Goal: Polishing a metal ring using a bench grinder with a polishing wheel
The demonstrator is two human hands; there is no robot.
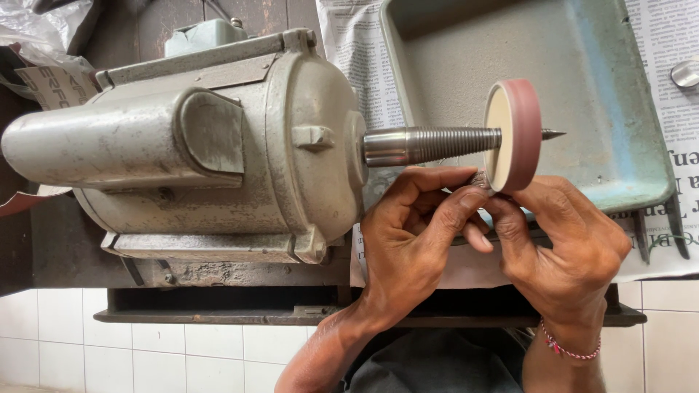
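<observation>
A grey bench motor (pixel 204 145) carries a tapered threaded spindle (pixel 429 144) pointing right. On the spindle sits a pinkish-red wheel (pixel 515 135) with a cream face. My left hand (pixel 411 240) and my right hand (pixel 564 244) meet just under the wheel. Together their fingertips pinch a small dark piece (pixel 481 179) against the wheel's lower edge. The piece is mostly hidden by my fingers. A red bead bracelet (pixel 568 351) circles my right wrist.
A dusty grey-blue metal tray (pixel 619 109) lies behind the wheel on newspaper (pixel 357 65). A small round metal part (pixel 686 73) rests at the right edge. Crumpled plastic (pixel 36 29) lies top left. White floor tiles (pixel 109 342) show below the bench edge.
</observation>
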